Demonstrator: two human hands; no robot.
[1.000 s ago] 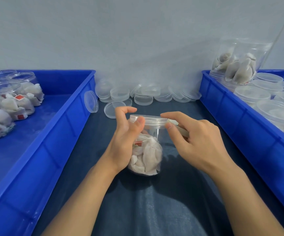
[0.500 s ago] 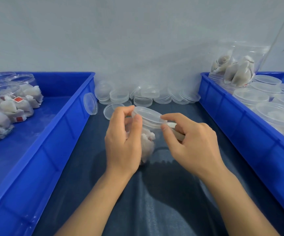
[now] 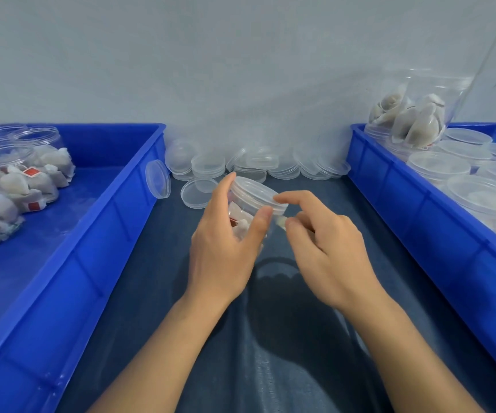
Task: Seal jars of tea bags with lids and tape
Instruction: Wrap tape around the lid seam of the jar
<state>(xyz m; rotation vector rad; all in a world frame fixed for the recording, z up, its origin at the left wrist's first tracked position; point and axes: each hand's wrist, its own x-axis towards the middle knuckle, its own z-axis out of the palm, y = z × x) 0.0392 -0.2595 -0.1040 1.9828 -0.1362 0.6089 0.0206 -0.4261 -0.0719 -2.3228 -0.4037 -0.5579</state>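
While the left hand [image 3: 225, 248] gripped the jar [image 3: 248, 214] of tea bags, thumb and fingers curled round its wall just under the lid [image 3: 257, 193], the jar was held tilted above the bench [image 3: 151, 293] centre. At 3 o'clock from the jar, the right hand [image 3: 330, 257] pinched a small pale piece, apparently tape [image 3: 281, 222]; its forefinger touched the lid rim

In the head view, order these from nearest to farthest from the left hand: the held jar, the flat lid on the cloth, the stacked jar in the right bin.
1. Held jar, gripped by the left hand.
2. Flat lid, just beyond, on the cloth.
3. Stacked jar, far right, back corner.
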